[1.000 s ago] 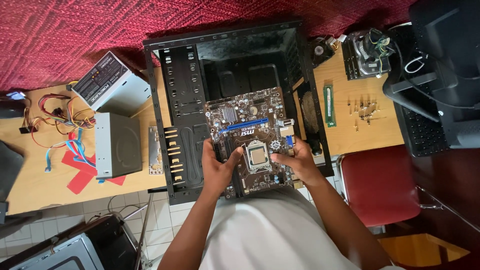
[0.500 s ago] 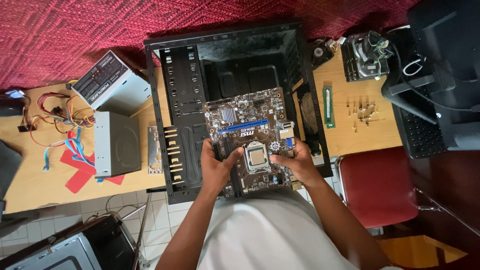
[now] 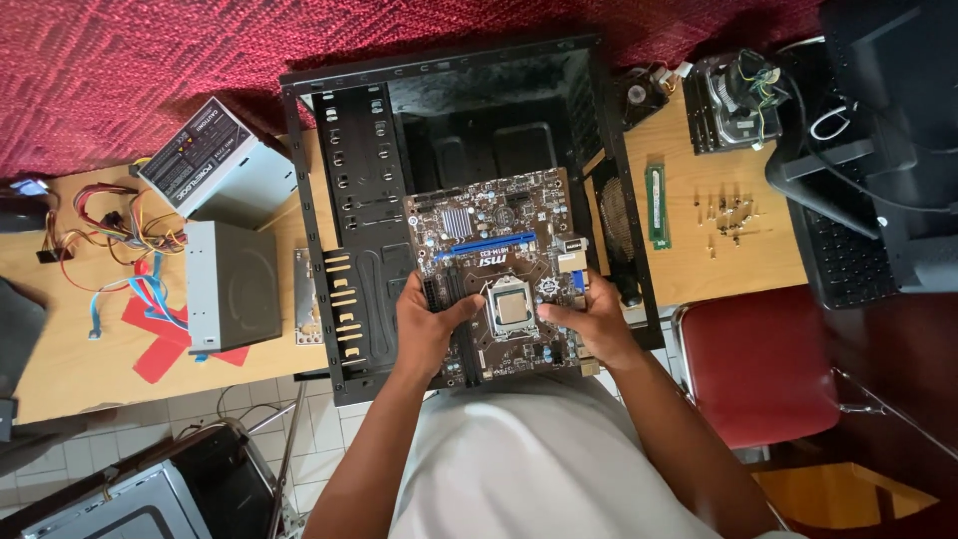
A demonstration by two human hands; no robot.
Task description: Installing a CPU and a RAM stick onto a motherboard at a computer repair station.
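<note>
I hold a dark brown computer motherboard (image 3: 499,250) with both hands over an open black computer case (image 3: 339,180) lying on a wooden table (image 3: 90,349). My left hand (image 3: 429,324) grips the board's near left edge. My right hand (image 3: 594,319) grips its near right edge, thumb beside the square silver processor (image 3: 512,307). A blue slot and a small silver heatsink show on the board's far half. The board hangs above the case's near part.
Left of the case stand a grey power supply (image 3: 205,160) with loose coloured cables (image 3: 110,225) and a grey drive box (image 3: 235,284). To the right lie a green memory stick (image 3: 657,205), small screws (image 3: 728,215), a cooler fan (image 3: 743,100), a keyboard (image 3: 848,255) and a red chair (image 3: 758,359).
The motherboard has shifted slightly nearer to me with both hands still on it; nothing else has moved.
</note>
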